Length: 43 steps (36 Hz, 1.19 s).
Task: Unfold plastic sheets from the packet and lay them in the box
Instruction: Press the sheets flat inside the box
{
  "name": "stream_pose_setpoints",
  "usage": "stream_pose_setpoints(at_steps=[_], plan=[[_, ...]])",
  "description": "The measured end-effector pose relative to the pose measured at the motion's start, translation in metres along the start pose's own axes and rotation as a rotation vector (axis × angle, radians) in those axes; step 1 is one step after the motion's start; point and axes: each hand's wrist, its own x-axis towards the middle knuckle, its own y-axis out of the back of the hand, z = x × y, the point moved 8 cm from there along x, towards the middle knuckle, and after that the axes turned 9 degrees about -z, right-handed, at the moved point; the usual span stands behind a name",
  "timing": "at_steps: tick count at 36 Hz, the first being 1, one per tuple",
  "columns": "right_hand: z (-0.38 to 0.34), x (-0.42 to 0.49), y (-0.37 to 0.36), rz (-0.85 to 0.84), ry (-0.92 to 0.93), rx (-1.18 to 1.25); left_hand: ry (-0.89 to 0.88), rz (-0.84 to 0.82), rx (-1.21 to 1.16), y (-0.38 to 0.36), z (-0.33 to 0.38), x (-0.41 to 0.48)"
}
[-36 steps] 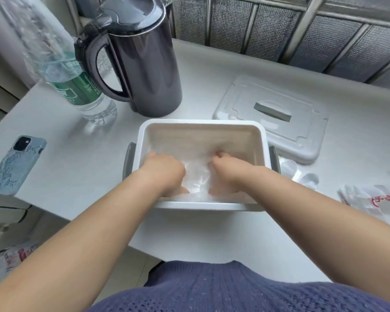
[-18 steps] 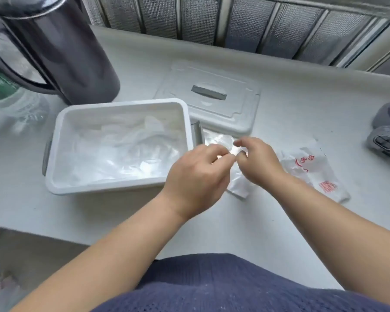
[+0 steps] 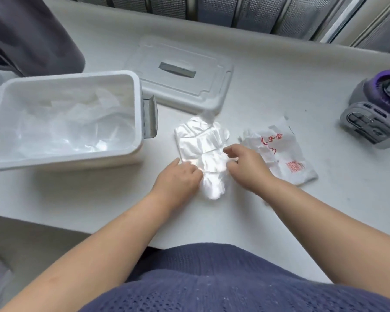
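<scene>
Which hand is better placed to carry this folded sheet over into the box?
Left, probably: the left hand holds the folded sheet on the side nearer the box; the right hand sits by the packet.

Glossy clear plastic sheets (image 3: 202, 152), smooth white plastic box (image 3: 138, 104), matt table (image 3: 279, 104).

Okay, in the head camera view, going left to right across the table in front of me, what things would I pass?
white box → folded plastic sheets → printed packet → grey and purple device
</scene>
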Motion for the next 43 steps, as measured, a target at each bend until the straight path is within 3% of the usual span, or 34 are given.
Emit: stream_pose_setpoints(at_steps=[3, 7, 9, 11, 14, 18, 23, 26, 29, 35, 37, 39, 41, 43], plan=[[-0.001, -0.001, -0.002, -0.031, 0.018, -0.017, 0.060, -0.091, -0.040, 0.008, 0.000, 0.000], [-0.006, -0.002, -0.010, -0.056, 0.048, 0.031, 0.456, -0.318, -0.274, -0.002, -0.027, -0.013], [-0.009, -0.002, -0.011, -0.038, 0.051, 0.059, 0.607, -0.262, -0.453, -0.002, -0.042, -0.019], [-0.013, -0.002, -0.008, -0.011, 0.070, 0.085, 0.646, -0.196, -0.664, 0.000, -0.049, -0.019], [-0.025, -0.004, 0.000, 0.044, 0.140, 0.179, 0.667, -0.184, -1.234, 0.001, -0.043, -0.018], [-0.045, -0.015, 0.012, 0.112, 0.277, 0.352, 0.688, -0.112, -1.473, 0.014, -0.042, -0.017], [-0.067, -0.029, 0.015, 0.103, 0.428, 0.413, 0.706, 0.077, -1.397, 0.045, -0.053, -0.017], [-0.074, -0.030, 0.011, 0.099, 0.450, 0.298, 0.718, 0.124, -1.332, 0.057, -0.060, -0.016], [-0.078, -0.028, 0.012, 0.158, 0.453, 0.138, 0.697, 0.115, -1.441, 0.066, -0.059, -0.014], [-0.044, -0.006, 0.020, 0.177, 0.003, -0.116, 0.612, 0.176, -1.456, 0.097, -0.068, -0.018], [-0.050, -0.008, 0.024, 0.202, -0.063, -0.152, 0.555, 0.226, -1.455, 0.113, -0.074, -0.020], [-0.076, -0.017, 0.034, 0.338, 0.079, -0.035, 0.520, 0.274, -1.447, 0.126, -0.085, -0.022], [-0.114, -0.037, 0.042, 0.467, 0.375, 0.193, 0.503, 0.301, -1.445, 0.135, -0.097, -0.024], [-0.149, -0.051, 0.038, 0.437, 0.602, 0.340, 0.494, 0.306, -1.412, 0.142, -0.106, -0.027]])
